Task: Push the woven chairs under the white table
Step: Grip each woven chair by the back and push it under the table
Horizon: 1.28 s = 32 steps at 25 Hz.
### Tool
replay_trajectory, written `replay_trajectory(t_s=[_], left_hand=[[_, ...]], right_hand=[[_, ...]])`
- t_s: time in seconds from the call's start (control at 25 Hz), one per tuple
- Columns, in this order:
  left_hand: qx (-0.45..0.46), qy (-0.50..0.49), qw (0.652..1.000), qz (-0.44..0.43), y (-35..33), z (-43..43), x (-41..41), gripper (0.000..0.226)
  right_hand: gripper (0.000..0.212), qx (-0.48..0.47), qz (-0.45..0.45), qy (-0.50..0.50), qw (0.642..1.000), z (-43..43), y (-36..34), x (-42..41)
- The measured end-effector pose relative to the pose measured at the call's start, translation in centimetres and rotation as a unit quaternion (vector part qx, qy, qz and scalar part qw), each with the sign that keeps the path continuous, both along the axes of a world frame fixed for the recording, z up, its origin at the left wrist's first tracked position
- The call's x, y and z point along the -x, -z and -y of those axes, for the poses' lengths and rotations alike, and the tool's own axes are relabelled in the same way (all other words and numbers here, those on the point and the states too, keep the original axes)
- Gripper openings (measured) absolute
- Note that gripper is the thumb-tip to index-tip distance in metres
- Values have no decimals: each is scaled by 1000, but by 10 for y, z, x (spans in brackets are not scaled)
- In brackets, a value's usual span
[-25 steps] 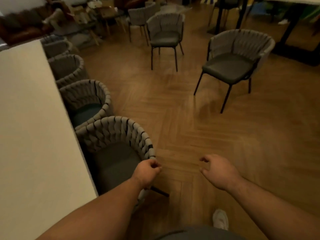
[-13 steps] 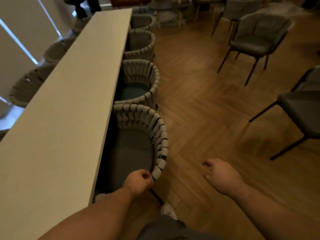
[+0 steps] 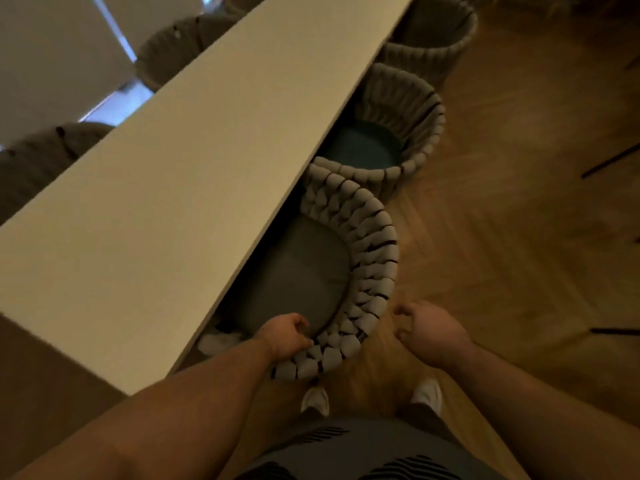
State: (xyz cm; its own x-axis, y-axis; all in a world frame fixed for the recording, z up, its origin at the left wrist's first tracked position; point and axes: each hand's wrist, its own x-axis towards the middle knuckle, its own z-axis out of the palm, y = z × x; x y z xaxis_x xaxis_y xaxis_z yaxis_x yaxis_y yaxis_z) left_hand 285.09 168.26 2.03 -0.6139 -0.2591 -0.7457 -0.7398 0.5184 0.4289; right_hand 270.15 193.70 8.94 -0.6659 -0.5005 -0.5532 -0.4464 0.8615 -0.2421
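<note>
One hand only, the left hand [image 3: 285, 336], has its grip pinching the nearest woven chair [image 3: 349, 271] at lower centre, half under the white surface [image 3: 166, 188], while the right hand [image 3: 429, 332] hangs loosely curled and empty, so a lopsided push could swing it into the neighbouring chair [image 3: 398, 133].

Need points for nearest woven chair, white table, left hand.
nearest woven chair [image 3: 372, 237], head view, on its woven backrest rim.
white table [image 3: 180, 188], head view, on the bare tabletop.
left hand [image 3: 285, 336], head view, on the back of the hand.
</note>
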Motion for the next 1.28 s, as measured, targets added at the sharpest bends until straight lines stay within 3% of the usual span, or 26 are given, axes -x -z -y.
replay_trajectory(t_s=[0.2, 0.36, 0.56, 0.92, 1.08, 1.28], left_hand=[[-17, -69, 997, 41, 22, -28, 11, 62], [-22, -138, 987, 79, 40, -67, 25, 68], [78, -30, 984, 157, 61, -119, 29, 67], [163, -2, 970, 180, 68, -124, 23, 43], [161, -15, 972, 173, 59, -131, 17, 29], [128, -20, 974, 187, 61, -152, -16, 31]], right_hand=[[49, -46, 30, -195, 979, 37, 25, 71], [54, -97, 39, -377, 920, 60, 35, 131], [61, -153, 13, -489, 859, 71, 63, 177], [78, -176, -17, -589, 789, 75, 107, 160], [70, -181, -24, -600, 779, 66, 119, 156], [64, -183, -41, -627, 756, 60, 128, 138]])
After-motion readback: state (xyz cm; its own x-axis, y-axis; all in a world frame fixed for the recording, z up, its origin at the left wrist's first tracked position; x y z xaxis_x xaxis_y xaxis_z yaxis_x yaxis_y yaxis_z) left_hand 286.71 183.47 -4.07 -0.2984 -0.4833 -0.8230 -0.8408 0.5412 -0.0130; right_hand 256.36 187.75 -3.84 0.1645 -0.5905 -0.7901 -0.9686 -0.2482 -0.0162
